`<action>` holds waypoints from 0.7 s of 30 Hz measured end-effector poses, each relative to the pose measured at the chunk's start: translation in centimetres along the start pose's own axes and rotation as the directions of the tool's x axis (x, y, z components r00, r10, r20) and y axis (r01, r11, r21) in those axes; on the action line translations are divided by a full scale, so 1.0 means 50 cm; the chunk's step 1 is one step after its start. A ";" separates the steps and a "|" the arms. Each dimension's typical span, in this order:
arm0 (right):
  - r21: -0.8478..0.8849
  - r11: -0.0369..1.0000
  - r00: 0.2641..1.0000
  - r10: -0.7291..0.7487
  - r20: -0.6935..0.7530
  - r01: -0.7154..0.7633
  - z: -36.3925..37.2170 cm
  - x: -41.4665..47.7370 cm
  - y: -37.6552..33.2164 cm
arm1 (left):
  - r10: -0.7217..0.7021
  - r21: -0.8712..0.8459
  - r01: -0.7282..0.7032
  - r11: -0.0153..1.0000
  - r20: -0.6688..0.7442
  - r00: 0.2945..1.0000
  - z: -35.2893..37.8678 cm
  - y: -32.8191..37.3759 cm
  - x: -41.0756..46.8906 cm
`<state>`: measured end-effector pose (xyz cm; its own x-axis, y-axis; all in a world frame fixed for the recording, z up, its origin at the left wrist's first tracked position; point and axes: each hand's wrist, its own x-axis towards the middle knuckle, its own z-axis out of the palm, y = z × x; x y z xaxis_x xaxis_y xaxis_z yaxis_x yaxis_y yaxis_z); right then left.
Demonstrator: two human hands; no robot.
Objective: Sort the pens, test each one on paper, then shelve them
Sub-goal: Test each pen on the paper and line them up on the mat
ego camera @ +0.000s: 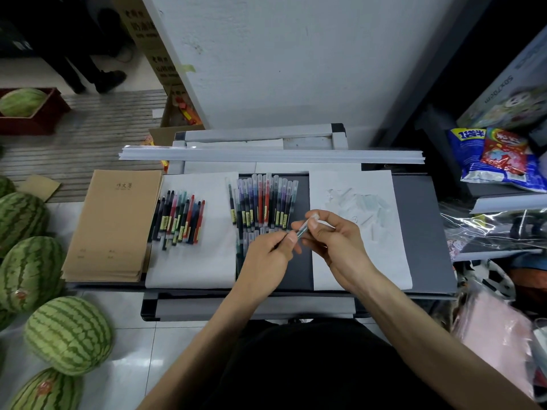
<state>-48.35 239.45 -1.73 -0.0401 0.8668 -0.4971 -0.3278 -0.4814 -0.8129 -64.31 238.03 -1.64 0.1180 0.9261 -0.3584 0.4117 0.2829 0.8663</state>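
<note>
Pen point(302, 231) between left and right fingers point(291, 238)

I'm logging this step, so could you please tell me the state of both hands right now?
Left hand: closed, pinching one end of a pen.
Right hand: closed, pinching the other end of the same pen.

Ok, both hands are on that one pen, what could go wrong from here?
The left hand and right hand pinch the pen right over the capped pens; a sudden pull apart could knock that row out of line. If it drops, it might also roll in among the loose pens on the left sheet and get mixed up.
</note>
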 end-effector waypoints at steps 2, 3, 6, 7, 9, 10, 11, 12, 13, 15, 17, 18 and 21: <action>0.013 1.000 1.000 0.007 0.019 -0.007 -0.004 0.003 -0.004 | -0.131 -0.242 0.150 0.959 0.095 0.987 0.007 0.005 0.002; 0.030 0.999 0.999 0.010 0.033 -0.011 -0.005 0.005 -0.007 | -0.196 -0.376 0.248 0.893 0.171 0.966 0.009 0.008 0.001; 0.016 1.000 0.997 0.024 0.074 -0.026 -0.009 0.009 -0.018 | -0.261 -0.582 0.435 0.687 0.361 0.895 0.017 0.012 -0.005; -0.006 1.000 0.996 0.030 0.088 -0.030 -0.013 0.011 -0.021 | -0.254 -0.605 0.454 0.654 0.390 0.885 0.020 0.009 -0.006; -0.044 0.998 0.991 0.045 0.123 -0.039 -0.023 0.015 -0.026 | -0.232 -0.616 0.450 0.647 0.402 0.886 0.028 0.000 -0.009; -0.068 0.997 0.989 0.054 0.137 -0.045 -0.027 0.017 -0.026 | -0.225 -0.600 0.424 0.678 0.380 0.897 0.031 -0.004 -0.011; -0.101 0.994 0.988 0.065 0.141 -0.051 -0.033 0.019 -0.024 | -0.222 -0.555 0.387 0.736 0.342 0.913 0.032 -0.008 -0.012; -0.140 0.989 0.987 0.072 0.141 -0.052 -0.037 0.020 -0.022 | -0.217 -0.487 0.342 0.804 0.295 0.930 0.034 -0.012 -0.012; -0.185 0.981 0.988 0.077 0.134 -0.051 -0.041 0.023 -0.017 | -0.207 -0.412 0.298 0.861 0.250 0.946 0.034 -0.014 -0.011; -0.320 0.947 0.995 0.057 0.081 -0.029 -0.052 0.030 -0.001 | -0.189 -0.288 0.227 0.931 0.155 0.970 0.036 -0.024 0.000; -0.577 0.816 1.000 -0.024 -0.019 0.009 -0.074 0.040 0.020 | -0.162 -0.098 0.164 0.982 0.022 0.987 0.034 -0.043 0.016; -0.717 0.697 0.995 -0.078 -0.064 0.009 -0.088 0.044 0.029 | -0.144 0.012 0.144 0.989 -0.046 0.989 0.032 -0.052 0.023; -0.968 0.245 0.957 -0.260 -0.128 -0.063 -0.138 0.048 0.048 | -0.131 0.190 0.162 0.968 -0.167 0.977 0.023 -0.065 0.033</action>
<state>-42.71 239.46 -6.95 0.1674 0.9381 -0.3032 0.8355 -0.2982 -0.4615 -64.43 238.34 -5.45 -0.0897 0.9096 -0.4058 0.5896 0.3768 0.7144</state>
